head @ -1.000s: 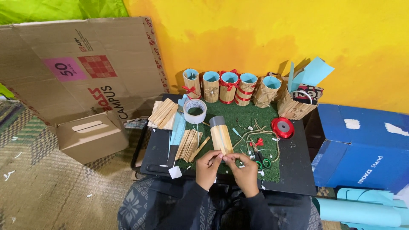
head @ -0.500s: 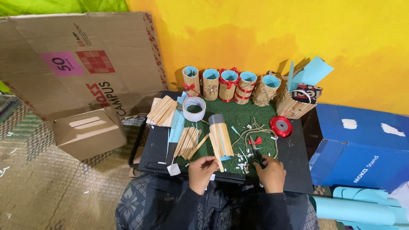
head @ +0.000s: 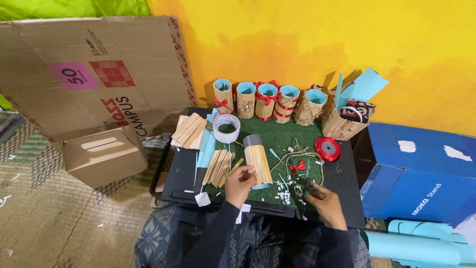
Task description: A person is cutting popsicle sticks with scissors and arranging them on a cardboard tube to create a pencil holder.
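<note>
The left hand (head: 239,179) is pinching the stick-clad tube (head: 258,161) near the tray's (head: 342,198) front edge while the right hand (head: 320,196) is gripping small scissors (head: 307,187).

A flattened cardboard sheet (head: 89,79) leans against the yellow wall (head: 307,44), with a small closed cardboard box (head: 101,155) in front of it on the woven mat (head: 54,223). 5 stick-clad cups (head: 270,101) stand in a row at the back of the green mat (head: 277,136). A blue box (head: 421,173) sits at the right.
</note>
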